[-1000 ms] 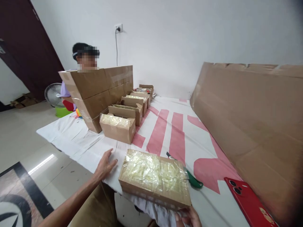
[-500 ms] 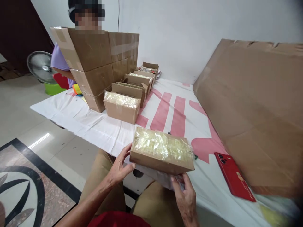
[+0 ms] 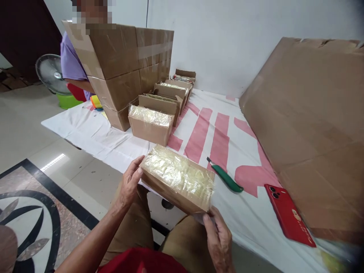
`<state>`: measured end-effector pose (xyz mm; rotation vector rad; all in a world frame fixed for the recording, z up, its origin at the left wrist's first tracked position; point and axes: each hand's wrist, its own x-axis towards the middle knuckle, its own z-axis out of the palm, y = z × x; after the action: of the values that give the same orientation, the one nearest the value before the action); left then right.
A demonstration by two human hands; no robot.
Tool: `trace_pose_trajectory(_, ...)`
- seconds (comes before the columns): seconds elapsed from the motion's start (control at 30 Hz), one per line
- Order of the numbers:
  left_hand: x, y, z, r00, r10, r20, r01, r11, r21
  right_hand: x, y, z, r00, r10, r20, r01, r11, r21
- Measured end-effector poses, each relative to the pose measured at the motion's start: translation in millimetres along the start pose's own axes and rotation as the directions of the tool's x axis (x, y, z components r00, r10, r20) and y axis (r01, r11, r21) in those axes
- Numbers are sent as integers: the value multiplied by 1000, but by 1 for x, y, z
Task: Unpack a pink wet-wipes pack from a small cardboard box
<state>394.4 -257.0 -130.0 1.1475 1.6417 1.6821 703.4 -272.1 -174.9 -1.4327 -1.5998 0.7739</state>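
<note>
A small cardboard box (image 3: 170, 195) is held at the table's near edge, its top covered by pale yellow, shiny plastic-wrapped contents (image 3: 179, 170). My left hand (image 3: 129, 182) grips the box's left end, thumb near the top edge. At the right near corner, my right hand (image 3: 218, 233) holds the box with thumb and fingers; part of its grip is hidden under the corner. A green-handled utility knife (image 3: 227, 178) lies on the cloth just right of the box.
Similar open boxes (image 3: 150, 127) form a row toward the wall, beside a stack of taped cartons (image 3: 121, 89). A red phone (image 3: 290, 216) lies at right by a large cardboard sheet (image 3: 307, 125). A person in a purple sleeve (image 3: 72, 62) sits behind the cartons, near a fan (image 3: 49, 74).
The box has moved left with both hands and turned, its right end swinging nearer to me. The knife, mostly hidden behind it before, now shows fully. The view has shifted slightly.
</note>
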Motion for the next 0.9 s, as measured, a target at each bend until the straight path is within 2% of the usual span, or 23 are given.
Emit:
trace_pose_trajectory(0.23, 11, 15, 21, 995, -96, 17, 97, 988, -120, 43, -20, -24, 983, 83, -163, -73, 995, 65)
trace_pose_trajectory(0.37, 6, 12, 24, 996, -84, -25, 80, 988, -134, 81, -50, -39, 978, -25, -207, 35, 999, 42)
trace_pose_trajectory(0.47, 3, 9, 22, 998, -65, -24, 62, 991, -121, 108, -73, -36, 983, -144, -112, 150, 987, 50)
trace_pose_trajectory(0.53, 3, 8, 20, 998, -55, -11, 53, 992, -113, 121, -84, -28, 985, -173, -21, 174, 983, 51)
trace_pose_trajectory(0.7, 2, 4, 19, 1000, -19, 8, 20, 994, -109, 140, -105, -12, 972, -176, 158, 185, 982, -44)
trace_pose_trajectory(0.9, 1, 0, 20, 1000, 5, 17, -3, 995, -99, 160, -128, -6, 895, -113, 433, 192, 970, -145)
